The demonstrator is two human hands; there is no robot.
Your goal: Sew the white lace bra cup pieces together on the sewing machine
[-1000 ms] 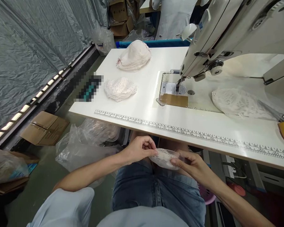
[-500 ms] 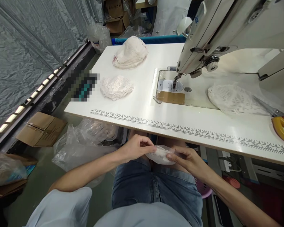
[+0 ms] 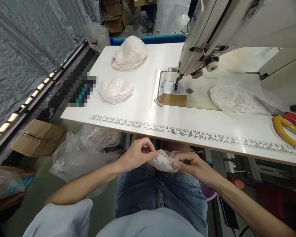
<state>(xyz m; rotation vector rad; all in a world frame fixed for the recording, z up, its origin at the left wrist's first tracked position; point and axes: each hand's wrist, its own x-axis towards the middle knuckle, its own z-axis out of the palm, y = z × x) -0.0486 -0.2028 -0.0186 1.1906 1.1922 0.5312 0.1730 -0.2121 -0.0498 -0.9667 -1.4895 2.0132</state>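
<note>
Over my lap, just below the table's front edge, I hold a small white lace piece with a sheer edge. My left hand pinches its left end between thumb and fingers. On its right end, my right hand is closed with the thumb on top. Two stacks lie on the table to the left: a white lace stack and, behind it, a domed stack of cream fabric cups with reddish thread at the edge.
A sewing machine stands at the right of the white table, which has a printed ruler along its front. More white lace lies under its arm beside yellow-and-red scissors. Plastic bags and a cardboard box sit on the floor at left.
The view has shifted slightly to the right. In my hands the lace piece has tilted, and more of its scalloped lace edge shows. Both hands keep their hold.
</note>
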